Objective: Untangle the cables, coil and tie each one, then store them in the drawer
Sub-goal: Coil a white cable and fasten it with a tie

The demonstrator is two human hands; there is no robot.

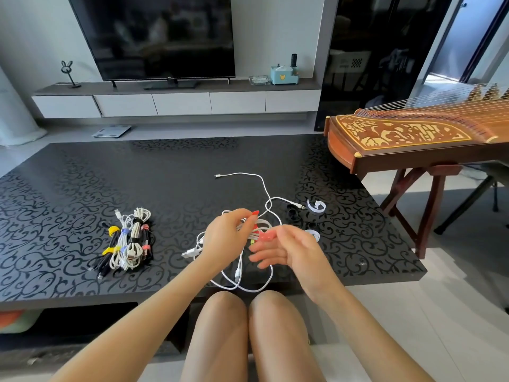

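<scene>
Head view, single frame.

- Left hand (228, 238): raised just above the near part of the table (192, 161). Its fingers are curled round a bunch of white cable (265, 188), with the thumb on top.
- The cable is only partly gathered. One end runs off across the table away from me and stops at a small plug. Another strand leads right to a metal plug. Loose loops hang below the hand and over the near table edge, above the person's knees.
- Right hand (292, 249): just right of the left hand, palm turned towards it. The lower fingers are stretched out and slack. The thumb and forefinger area is motion-blurred, so I cannot tell whether they pinch anything.
- A red piece (256, 226) shows among the strands between the two hands. I cannot tell what it is.
- Finished bundles (128, 241): several coiled cables, white and black, lie side by side and touching, well to the left of the hands. They are bound with yellow, blue, black and pink ties.
- Spare ties to the right of the hands: a white strap (316, 206) curled into a loop, black ties (293, 213) just beside it, and a second white one nearer the right hand.
- A wooden zither (413, 133) stands on its frame past the table's right corner.
</scene>
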